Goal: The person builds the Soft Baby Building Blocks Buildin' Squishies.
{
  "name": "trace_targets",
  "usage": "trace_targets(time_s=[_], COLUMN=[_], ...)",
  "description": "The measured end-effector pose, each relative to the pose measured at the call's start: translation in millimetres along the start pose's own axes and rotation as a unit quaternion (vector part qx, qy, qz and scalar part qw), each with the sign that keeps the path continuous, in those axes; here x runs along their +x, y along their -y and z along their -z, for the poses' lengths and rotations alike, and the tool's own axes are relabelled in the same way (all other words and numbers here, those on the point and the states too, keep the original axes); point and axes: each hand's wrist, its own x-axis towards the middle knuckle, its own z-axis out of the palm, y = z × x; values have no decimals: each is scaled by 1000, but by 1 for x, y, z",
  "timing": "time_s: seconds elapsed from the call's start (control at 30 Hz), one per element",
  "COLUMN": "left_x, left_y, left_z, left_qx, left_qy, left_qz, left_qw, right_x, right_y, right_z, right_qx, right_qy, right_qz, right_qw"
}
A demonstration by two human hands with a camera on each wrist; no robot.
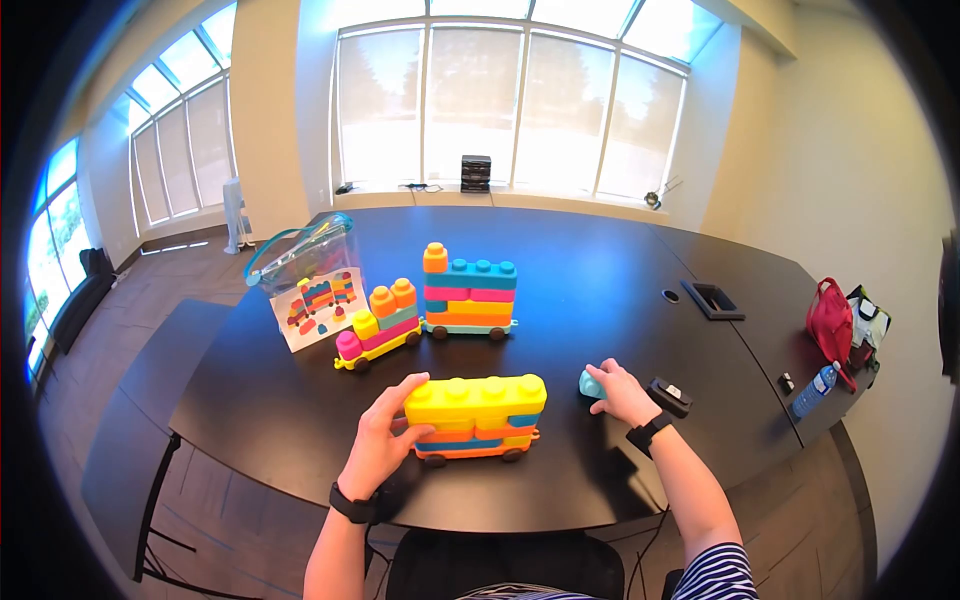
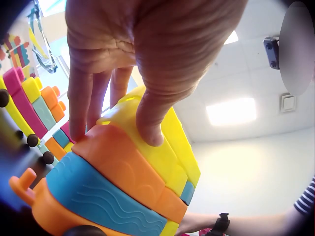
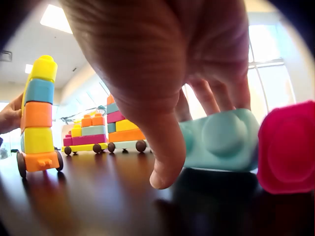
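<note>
My left hand (image 1: 378, 448) grips the left end of a wheeled block wagon (image 1: 475, 420), yellow on top with orange and blue layers below. Its thumb presses the near side in the left wrist view, with fingers over the far side of the wagon (image 2: 118, 182). To the right, my right hand (image 1: 628, 397) has thumb and fingers around a light teal block (image 1: 590, 384) low at the tabletop. A pink block (image 3: 288, 147) lies beside the teal block (image 3: 221, 140) in the right wrist view; the hand hides it in the head view.
Behind stand a stepped block wagon (image 1: 378, 338) and a taller one (image 1: 470, 297). A clear bag (image 1: 315, 250) with a picture card is at the back left. A black device (image 1: 670, 396) lies by my right hand; a bottle (image 1: 815, 390) and red bag (image 1: 830, 320) are farther right.
</note>
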Motion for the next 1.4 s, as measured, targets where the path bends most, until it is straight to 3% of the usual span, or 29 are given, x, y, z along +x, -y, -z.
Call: trace_targets(time_s=[0.2, 0.23, 0.33, 0.4, 0.47, 0.53, 0.7, 0.9, 1.2, 1.4], left_x=[0, 0, 1, 1, 1, 1, 1, 2, 3, 2], left_y=[0, 0, -1, -1, -2, -3, -2, -5, -4, -4], left_z=[-1, -1, -1, -2, -3, -3, -2, 0, -3, -2], left_qx=[11, 11, 12, 12, 9, 6, 5, -10, -5, -11], left_qy=[-2, -3, -3, -3, -1, -1, -3, 1, -4, -1], left_qz=[-8, -10, -14, -15, -10, -9, -14, 0, -4, 3], left_qw=[1000, 1000, 1000, 1000, 1000, 1000, 1000, 1000, 1000, 1000], right_x=[20, 28, 40, 35, 36, 37, 56, 50, 42, 42], right_y=[-7, 1, 73, 125, 162, 187, 195, 202, 204, 197], right_z=[2, 9, 72, 111, 121, 126, 93, 95, 78, 94], right_qx=[23, 61, 278, 316, 321, 305, 214, 184, 133, 184], right_qy=[-78, -149, -174, -122, -118, -48, -15, 27, -57, 21], right_qz=[-2, 18, 52, 124, 251, 272, 289, 269, 287, 285], right_qw=[997, 987, 943, 932, 906, 911, 933, 945, 947, 941])
